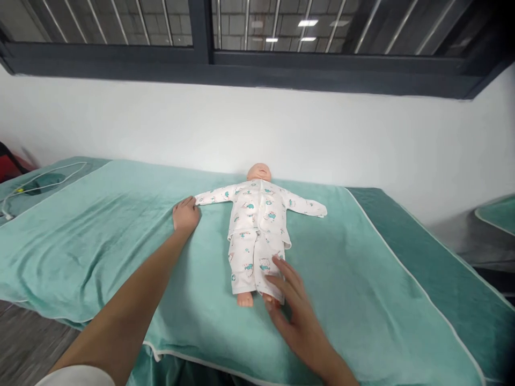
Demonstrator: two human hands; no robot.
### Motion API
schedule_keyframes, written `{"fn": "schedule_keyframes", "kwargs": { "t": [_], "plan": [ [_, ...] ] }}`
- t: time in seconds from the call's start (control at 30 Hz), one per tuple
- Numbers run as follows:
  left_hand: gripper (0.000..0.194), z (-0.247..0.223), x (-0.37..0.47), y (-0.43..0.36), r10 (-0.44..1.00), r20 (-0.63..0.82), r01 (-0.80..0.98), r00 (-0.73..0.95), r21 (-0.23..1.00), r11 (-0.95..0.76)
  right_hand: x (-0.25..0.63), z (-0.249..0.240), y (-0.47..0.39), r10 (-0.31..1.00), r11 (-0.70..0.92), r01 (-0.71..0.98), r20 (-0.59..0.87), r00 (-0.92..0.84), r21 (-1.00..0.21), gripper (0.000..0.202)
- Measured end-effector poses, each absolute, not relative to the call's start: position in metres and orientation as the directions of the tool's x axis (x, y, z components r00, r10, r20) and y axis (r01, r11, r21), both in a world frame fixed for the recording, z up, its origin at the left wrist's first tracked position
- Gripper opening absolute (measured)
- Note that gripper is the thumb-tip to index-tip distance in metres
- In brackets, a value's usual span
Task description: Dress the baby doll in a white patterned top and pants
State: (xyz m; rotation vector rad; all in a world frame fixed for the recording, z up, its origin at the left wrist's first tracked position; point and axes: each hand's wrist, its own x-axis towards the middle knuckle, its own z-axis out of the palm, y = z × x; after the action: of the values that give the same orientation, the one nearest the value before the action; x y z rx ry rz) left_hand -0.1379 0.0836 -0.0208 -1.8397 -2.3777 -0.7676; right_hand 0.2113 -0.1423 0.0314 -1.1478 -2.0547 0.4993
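Note:
A baby doll [259, 172] lies on its back with its head toward the wall, dressed in a white patterned top [257, 206] and matching trousers [242, 262]. Both its sleeves are stretched out sideways. At the end of the sleeve on the left is my left hand [186, 214], its fingers closed together at the cuff. My right hand [292, 305] is over the lower trouser leg and foot on the right, fingers spread and holding nothing.
A light green blanket [120, 214] covers the bed, over a darker green cover [434, 257]. A white cable [44, 174] lies at the far left. Behind are a white wall [161, 123] and a dark window frame [257, 67].

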Motion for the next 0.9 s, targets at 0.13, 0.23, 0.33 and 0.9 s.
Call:
{"fn": "schedule_keyframes", "kwargs": {
  "t": [0.13, 0.23, 0.33, 0.9],
  "plan": [
    [0.050, -0.018, -0.136, 0.073, 0.903, 0.323, 0.921, -0.282, 0.355, 0.161, 0.177, 0.035, -0.155, 0.850, 0.509, 0.747, 0.385, -0.359, -0.428, 0.030],
    [0.052, -0.016, -0.134, 0.065, 0.906, 0.322, 0.922, -0.274, 0.357, 0.152, 0.165, 0.033, -0.147, 0.857, 0.470, 0.804, 0.406, -0.317, -0.363, 0.020],
    [0.053, -0.016, -0.133, 0.061, 0.909, 0.319, 0.921, -0.268, 0.362, 0.144, 0.164, 0.036, -0.142, 0.866, 0.458, 0.791, 0.405, -0.293, -0.406, 0.016],
    [0.044, -0.023, -0.139, 0.069, 0.898, 0.307, 0.909, -0.315, 0.370, 0.192, 0.193, 0.026, -0.158, 0.836, 0.463, 0.663, 0.538, -0.106, -0.588, 0.028]
  ]
}}
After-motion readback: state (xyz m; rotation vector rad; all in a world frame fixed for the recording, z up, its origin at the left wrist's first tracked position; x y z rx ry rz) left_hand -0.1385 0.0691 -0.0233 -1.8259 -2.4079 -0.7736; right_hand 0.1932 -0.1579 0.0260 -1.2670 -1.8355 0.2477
